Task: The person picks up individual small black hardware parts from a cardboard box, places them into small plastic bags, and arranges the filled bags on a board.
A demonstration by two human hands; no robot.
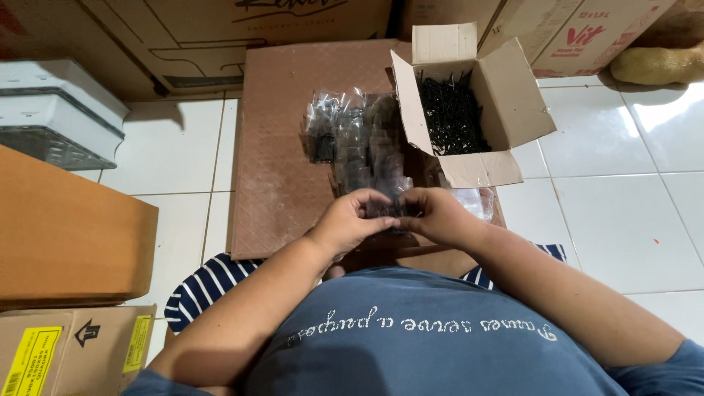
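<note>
White floor tiles (631, 220) spread out under everything, with big cardboard cartons (220, 44) stacked along the far side and a plain brown carton (66, 235) close on the left. A white plastic crate (51, 110) sits beyond that one. In the middle lies a flat sheet of brown cardboard (279, 147) serving as a work mat. On its far right corner stands a small open cardboard box (477, 103), flaps up, filled with loose black screws (451, 117). Just left of the box is a heap of small clear plastic bags (356, 139) already holding dark screws, piled against one another.

The person sits on the floor at the near edge of the mat. The left hand (352, 220) and right hand (436, 216) meet just in front of the heap, fingertips almost touching. Both are curled in, thumbs and forefingers pinched on one small clear bag of screws (392, 207) held between them, just above the mat. A few empty clear bags (477, 199) lie beside the right hand, below the open box.
</note>
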